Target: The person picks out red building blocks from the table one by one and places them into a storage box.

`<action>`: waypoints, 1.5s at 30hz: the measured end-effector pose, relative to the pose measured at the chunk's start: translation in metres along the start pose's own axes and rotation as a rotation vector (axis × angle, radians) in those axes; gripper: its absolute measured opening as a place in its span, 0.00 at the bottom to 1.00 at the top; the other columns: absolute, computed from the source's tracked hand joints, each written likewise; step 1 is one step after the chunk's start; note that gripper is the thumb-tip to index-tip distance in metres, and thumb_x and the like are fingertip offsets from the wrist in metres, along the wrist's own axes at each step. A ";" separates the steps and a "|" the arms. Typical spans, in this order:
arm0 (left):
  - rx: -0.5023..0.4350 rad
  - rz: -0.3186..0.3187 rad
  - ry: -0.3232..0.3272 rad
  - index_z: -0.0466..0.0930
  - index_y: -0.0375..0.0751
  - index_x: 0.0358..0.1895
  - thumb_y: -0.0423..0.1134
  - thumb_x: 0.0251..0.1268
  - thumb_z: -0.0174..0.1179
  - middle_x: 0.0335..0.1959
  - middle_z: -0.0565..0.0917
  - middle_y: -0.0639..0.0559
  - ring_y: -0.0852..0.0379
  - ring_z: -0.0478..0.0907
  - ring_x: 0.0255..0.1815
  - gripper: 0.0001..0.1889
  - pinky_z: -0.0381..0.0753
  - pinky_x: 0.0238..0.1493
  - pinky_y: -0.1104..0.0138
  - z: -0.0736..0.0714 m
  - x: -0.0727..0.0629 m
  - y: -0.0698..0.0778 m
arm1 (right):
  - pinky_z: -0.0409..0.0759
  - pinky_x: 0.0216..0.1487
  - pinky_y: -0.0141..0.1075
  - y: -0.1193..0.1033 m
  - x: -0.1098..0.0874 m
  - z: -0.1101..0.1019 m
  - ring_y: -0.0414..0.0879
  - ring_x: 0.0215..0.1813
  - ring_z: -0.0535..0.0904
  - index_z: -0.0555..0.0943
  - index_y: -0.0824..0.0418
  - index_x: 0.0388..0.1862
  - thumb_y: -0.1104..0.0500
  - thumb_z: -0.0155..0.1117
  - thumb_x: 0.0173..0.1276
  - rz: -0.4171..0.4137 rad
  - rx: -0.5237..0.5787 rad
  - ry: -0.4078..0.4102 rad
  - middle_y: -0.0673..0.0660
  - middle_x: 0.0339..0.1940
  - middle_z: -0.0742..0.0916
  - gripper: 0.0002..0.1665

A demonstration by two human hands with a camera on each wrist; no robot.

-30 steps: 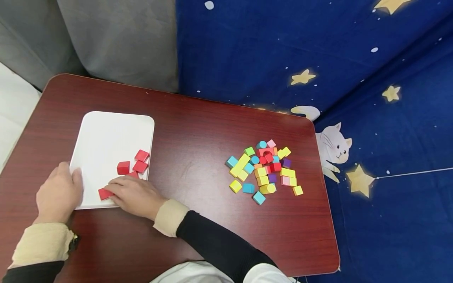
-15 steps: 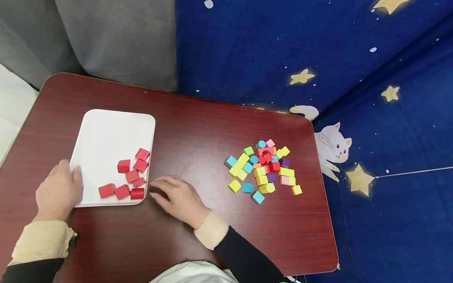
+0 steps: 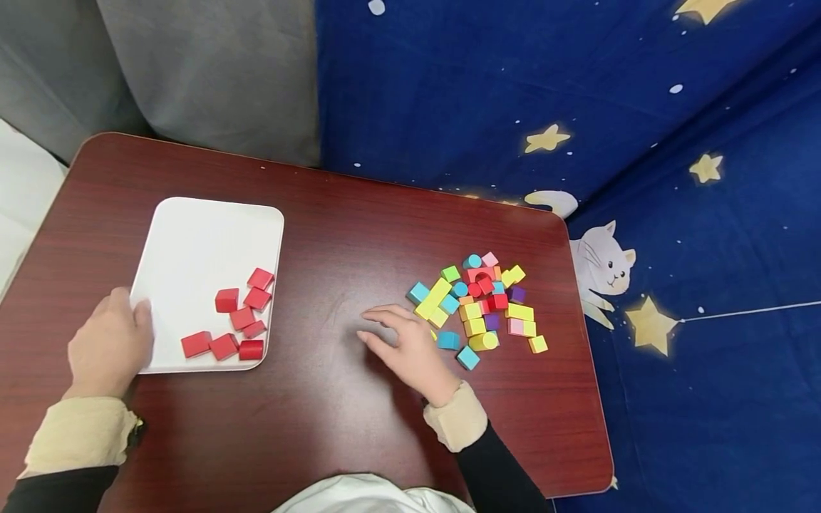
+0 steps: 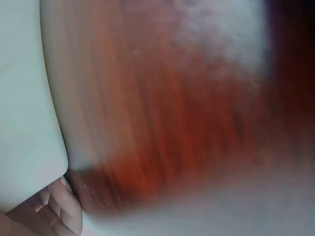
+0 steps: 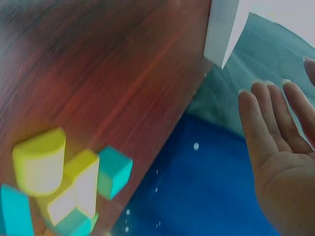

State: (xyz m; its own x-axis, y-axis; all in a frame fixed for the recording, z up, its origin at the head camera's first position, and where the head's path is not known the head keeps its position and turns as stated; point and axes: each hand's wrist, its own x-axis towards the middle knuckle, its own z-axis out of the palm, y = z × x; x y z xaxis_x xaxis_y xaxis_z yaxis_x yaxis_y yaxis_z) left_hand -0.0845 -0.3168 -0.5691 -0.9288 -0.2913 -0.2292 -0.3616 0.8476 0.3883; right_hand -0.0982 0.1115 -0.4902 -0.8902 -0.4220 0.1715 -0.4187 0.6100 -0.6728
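Note:
My left hand grips the left edge of a white tray in the head view. Curled fingers show under the tray's corner in the left wrist view. Several red blocks lie in the tray's near right part, one of them a cylinder. With fingers extended and nothing held, my right hand is above the table at the left side of a pile of coloured blocks, partly covering a yellow block. In the right wrist view, its palm is bare.
The pile mixes yellow, blue, purple, pink and red blocks on the right of the brown table. Grey cloth and a blue star-patterned curtain hang behind the table.
My right hand has left the red blocks in the tray and moved right to the pile, uncovering more red blocks. The left hand stays on the tray, which has shifted slightly in view.

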 end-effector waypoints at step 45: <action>0.001 0.001 0.014 0.62 0.20 0.55 0.43 0.80 0.40 0.44 0.72 0.21 0.16 0.73 0.40 0.22 0.69 0.30 0.36 0.002 0.006 0.023 | 0.73 0.29 0.34 0.099 -0.053 -0.110 0.48 0.30 0.77 0.87 0.62 0.48 0.59 0.76 0.62 0.246 -0.378 0.202 0.59 0.42 0.88 0.16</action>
State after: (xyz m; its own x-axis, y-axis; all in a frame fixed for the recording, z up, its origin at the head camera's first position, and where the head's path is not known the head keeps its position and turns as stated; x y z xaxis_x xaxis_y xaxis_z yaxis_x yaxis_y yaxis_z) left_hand -0.0985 -0.2985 -0.5634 -0.9303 -0.2964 -0.2160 -0.3603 0.8485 0.3877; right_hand -0.1124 0.2679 -0.4861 -0.9721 -0.1198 0.2015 -0.1947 0.8914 -0.4093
